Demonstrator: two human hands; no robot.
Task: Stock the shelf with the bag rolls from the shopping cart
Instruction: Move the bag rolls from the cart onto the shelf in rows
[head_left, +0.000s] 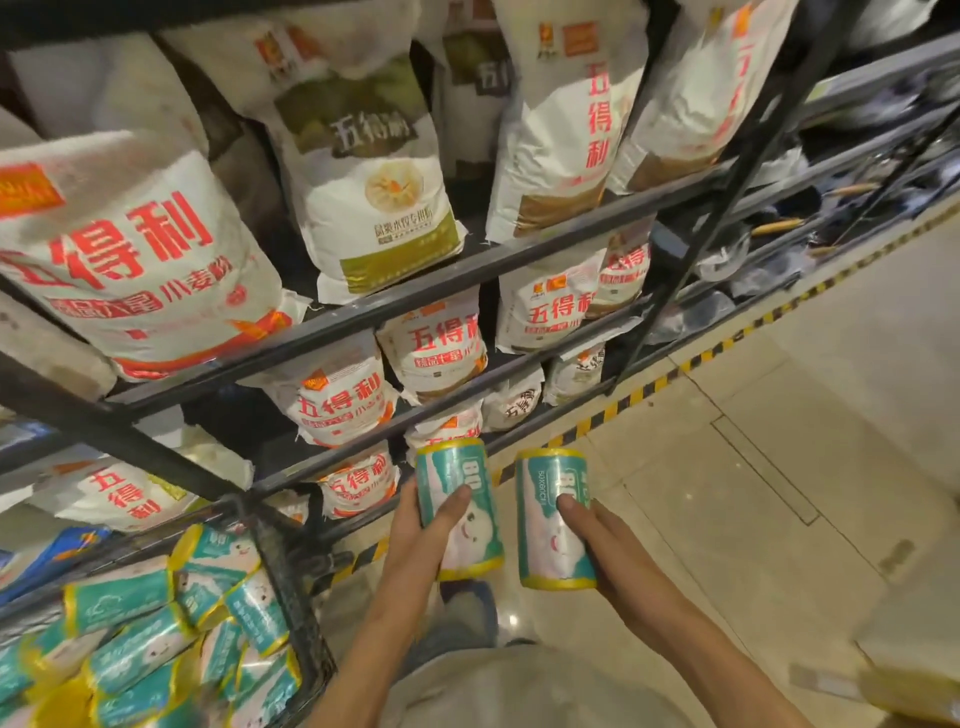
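Both hands held one cylindrical teal bag roll each, low centre of frame: left hand (415, 535) gripped the left roll (460, 506), right hand (605, 540) the right roll (555, 519). Dark metal shelving (467, 270) carried white flour sacks (130, 254) above glossy beige floor tiles (779, 441). More rolls filled the cart (291, 587), lower left.

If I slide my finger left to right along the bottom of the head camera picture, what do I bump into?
Shopping cart full of bag rolls → left hand gripping a bag roll → right hand gripping another bag roll → bare floor.
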